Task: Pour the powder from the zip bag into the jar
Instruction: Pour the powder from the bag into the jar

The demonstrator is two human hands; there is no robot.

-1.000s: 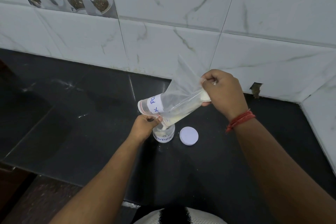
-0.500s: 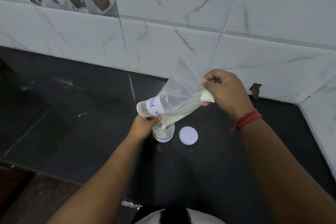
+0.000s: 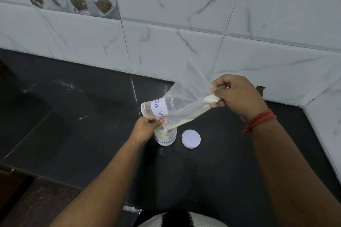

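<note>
A clear zip bag [image 3: 181, 101] with a white label hangs tilted, its open mouth down-left over a small clear jar [image 3: 165, 137] labelled POWDER. Off-white powder runs along the bag's lower edge and falls in a thin stream into the jar, which is partly filled. My left hand [image 3: 144, 128] pinches the bag's mouth just above the jar's rim and hides the jar's left side. My right hand [image 3: 235, 94] grips the bag's raised bottom corner, where a lump of powder sits.
The jar's white lid [image 3: 191, 138] lies flat on the black counter [image 3: 73, 116] just right of the jar. A white marble-tile wall [image 3: 184, 24] rises behind, with a tiled ledge [image 3: 328, 125] at the right. The counter's front edge runs below my arms.
The bag and both hands have stayed almost in place. More powder has slid down the bag, and the level in the jar has risen a little.
</note>
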